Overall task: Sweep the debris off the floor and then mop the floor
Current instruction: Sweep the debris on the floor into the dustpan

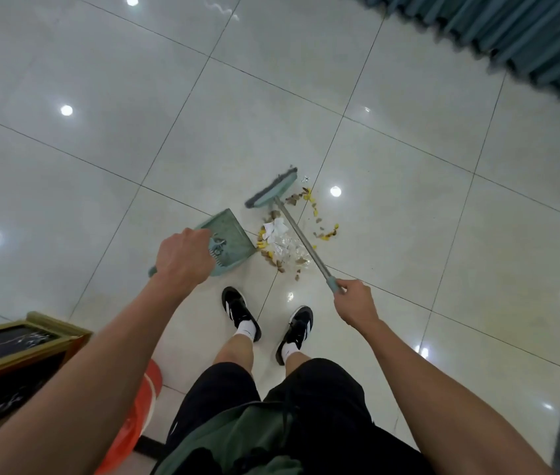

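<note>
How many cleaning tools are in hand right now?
2. The dustpan is held by the left hand, left of the debris; the broom is in the right hand. No mop is visible.

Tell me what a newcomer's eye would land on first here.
The pile of yellow and brown debris on the pale tile floor, mid-frame. The broom sits just beyond it, its handle in the right hand. The green dustpan lies left of the pile, held by the left hand.
</note>
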The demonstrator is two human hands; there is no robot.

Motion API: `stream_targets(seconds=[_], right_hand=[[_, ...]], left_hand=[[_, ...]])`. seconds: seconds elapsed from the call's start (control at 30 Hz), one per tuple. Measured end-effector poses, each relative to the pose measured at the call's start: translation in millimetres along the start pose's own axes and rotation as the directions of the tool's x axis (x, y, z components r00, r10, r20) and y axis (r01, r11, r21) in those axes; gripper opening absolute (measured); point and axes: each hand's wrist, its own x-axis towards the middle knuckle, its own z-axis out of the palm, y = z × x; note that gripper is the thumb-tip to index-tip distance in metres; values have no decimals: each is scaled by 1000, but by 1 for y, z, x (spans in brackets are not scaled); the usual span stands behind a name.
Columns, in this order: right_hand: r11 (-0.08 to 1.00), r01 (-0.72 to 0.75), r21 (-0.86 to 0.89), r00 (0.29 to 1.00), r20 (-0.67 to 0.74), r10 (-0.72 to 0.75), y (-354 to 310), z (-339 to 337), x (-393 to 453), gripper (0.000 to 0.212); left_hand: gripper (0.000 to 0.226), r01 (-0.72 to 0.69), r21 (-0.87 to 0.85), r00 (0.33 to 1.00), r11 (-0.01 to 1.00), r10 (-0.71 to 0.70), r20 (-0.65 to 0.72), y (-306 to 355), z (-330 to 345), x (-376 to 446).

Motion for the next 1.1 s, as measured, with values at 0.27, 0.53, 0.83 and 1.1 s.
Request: stream_targets(seconds=[0.27, 0.53, 0.83, 1.1], right_hand=[[978, 29, 205, 998, -60, -16, -100, 5, 48, 36], [977, -76, 198, 997, -7, 79, -159, 11, 104, 29], [977, -177, 116, 984, 45, 172, -100, 59, 46, 48], [976, -198, 95, 978, 78, 191, -23, 72, -27, 51]], left_hand=[[18, -85, 49, 996, 995, 86, -8, -17, -10, 37], [24, -139, 89, 990, 986, 139, 1, -44, -13, 63], [21, -168, 89, 985, 982, 171, -18, -45, -6, 52], [5, -106, 19, 991, 994, 107, -78, -30, 18, -4]])
